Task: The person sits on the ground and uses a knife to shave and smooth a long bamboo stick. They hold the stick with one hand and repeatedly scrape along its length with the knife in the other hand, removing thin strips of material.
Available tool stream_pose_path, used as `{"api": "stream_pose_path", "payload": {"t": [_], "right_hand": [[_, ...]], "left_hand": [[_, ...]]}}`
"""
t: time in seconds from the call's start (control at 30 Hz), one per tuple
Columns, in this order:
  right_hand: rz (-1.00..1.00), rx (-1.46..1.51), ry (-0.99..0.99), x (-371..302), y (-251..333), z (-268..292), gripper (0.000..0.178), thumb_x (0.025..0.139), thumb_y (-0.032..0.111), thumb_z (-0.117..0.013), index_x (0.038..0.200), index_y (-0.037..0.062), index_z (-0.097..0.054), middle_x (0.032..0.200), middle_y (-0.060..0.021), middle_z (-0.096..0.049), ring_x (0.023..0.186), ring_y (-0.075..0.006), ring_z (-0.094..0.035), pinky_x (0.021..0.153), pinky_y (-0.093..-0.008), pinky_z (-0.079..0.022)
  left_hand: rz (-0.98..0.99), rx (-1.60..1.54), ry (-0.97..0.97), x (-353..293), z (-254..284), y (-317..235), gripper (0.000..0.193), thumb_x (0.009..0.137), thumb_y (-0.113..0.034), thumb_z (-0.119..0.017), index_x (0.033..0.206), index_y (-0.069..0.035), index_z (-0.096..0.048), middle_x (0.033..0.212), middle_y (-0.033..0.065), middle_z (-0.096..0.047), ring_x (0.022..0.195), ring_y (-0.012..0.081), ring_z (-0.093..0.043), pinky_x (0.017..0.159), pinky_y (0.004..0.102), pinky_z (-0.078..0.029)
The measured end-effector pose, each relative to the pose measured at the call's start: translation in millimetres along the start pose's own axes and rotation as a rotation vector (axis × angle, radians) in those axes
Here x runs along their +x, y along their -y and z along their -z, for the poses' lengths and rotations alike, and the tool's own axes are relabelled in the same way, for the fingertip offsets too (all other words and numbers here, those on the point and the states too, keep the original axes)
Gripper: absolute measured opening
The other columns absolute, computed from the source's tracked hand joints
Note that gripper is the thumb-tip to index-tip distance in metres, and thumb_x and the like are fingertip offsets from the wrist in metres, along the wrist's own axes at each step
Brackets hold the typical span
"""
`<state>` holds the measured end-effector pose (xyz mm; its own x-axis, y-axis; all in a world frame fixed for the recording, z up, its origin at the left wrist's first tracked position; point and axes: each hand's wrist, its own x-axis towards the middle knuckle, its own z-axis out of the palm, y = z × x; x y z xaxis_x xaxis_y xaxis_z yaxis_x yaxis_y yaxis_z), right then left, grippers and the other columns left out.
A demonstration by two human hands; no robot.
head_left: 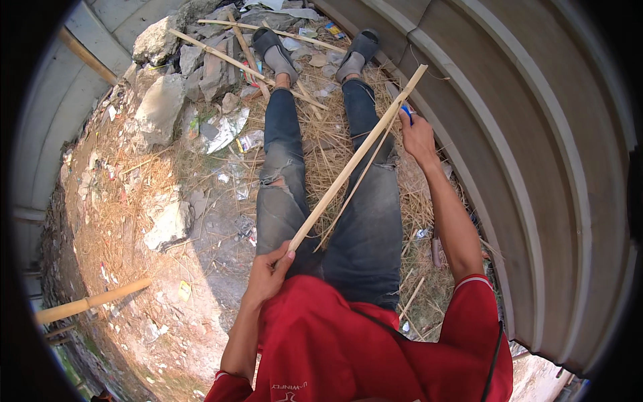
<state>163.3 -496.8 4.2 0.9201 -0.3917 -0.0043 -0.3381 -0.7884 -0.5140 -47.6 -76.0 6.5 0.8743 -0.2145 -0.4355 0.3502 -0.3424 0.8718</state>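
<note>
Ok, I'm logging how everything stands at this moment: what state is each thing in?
Left hand: closed on the long strip's lower end.
Right hand: closed on the blue object, near the strip's upper end.
Long strip: held slantwise above the legs.
Blue object: gripped, mostly hidden.
Thin sliver: lower end loose; upper attachment unclear.
Trousers: worn, torn at left knee.
Shoes: on both feet.

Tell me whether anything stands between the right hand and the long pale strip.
Yes: a blue object held in the right hand lies between that hand and the long pale strip, near the strip's far end. A thin sliver runs alongside the strip; nothing else visible intervenes.
</note>
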Motion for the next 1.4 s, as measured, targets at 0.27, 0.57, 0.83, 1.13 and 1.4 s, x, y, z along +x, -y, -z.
{"api": "stream_pose_path", "payload": {"t": [0.27,0.57,0.83,1.13,1.4], "right_hand": [[-0.234,0.033,-0.415,71,-164,84,0.068,0.102,0.057,-0.050,0.096,-0.0061,-0.073,0.093,-0.0275,-0.071,0.093,-0.0414,-0.068,0.084,-0.0486,-0.049],[0.050,0.770,-0.129,-21,10,47,0.039,0.091,0.042,-0.079,0.096,0.0035,-0.072,0.069,0.0010,-0.060,0.062,-0.0067,-0.050,0.058,-0.0254,-0.036],[0.146,1.051,0.204,-51,82,12,0.038,0.097,0.034,-0.074,0.112,-0.0002,-0.072,0.082,-0.0097,-0.076,0.048,-0.0022,-0.044,0.044,-0.0221,-0.031],[0.016,1.154,0.230,-75,98,-5,0.029,0.098,0.025,-0.071,0.102,-0.0039,-0.070,0.078,-0.0112,-0.075,0.067,-0.0127,-0.068,0.060,-0.0275,-0.048],[0.376,0.523,0.312,-130,102,-18,0.037,0.102,0.039,-0.062,0.101,0.0023,-0.065,0.067,-0.0201,-0.063,0.063,-0.0378,-0.064,0.060,-0.0466,-0.048]], "left_hand": [[0.108,-0.346,0.073,-42,51,72,0.037,0.103,-0.020,-0.067,0.134,0.001,-0.067,0.073,-0.0043,-0.057,0.058,0.0023,-0.044,0.052,0.0210,-0.035],[-0.039,-0.328,-0.016,29,13,32,0.039,0.105,-0.019,-0.064,0.140,-0.001,-0.063,0.070,-0.0083,-0.048,0.054,0.0007,-0.037,0.048,0.0205,-0.027],[-0.112,-0.283,0.030,26,-3,16,0.043,0.103,-0.018,-0.068,0.142,-0.001,-0.062,0.072,-0.0086,-0.050,0.058,0.0002,-0.039,0.050,0.0207,-0.028],[-0.368,0.123,-0.142,46,-10,-24,0.047,0.094,-0.016,-0.076,0.136,0.002,-0.064,0.114,0.0171,-0.075,0.101,0.0171,-0.071,0.092,0.0295,-0.052],[-0.433,0.056,-0.276,76,-20,-40,0.039,0.093,-0.016,-0.077,0.127,0.001,-0.069,0.099,0.0161,-0.074,0.085,0.0191,-0.071,0.077,0.0310,-0.054]]}}
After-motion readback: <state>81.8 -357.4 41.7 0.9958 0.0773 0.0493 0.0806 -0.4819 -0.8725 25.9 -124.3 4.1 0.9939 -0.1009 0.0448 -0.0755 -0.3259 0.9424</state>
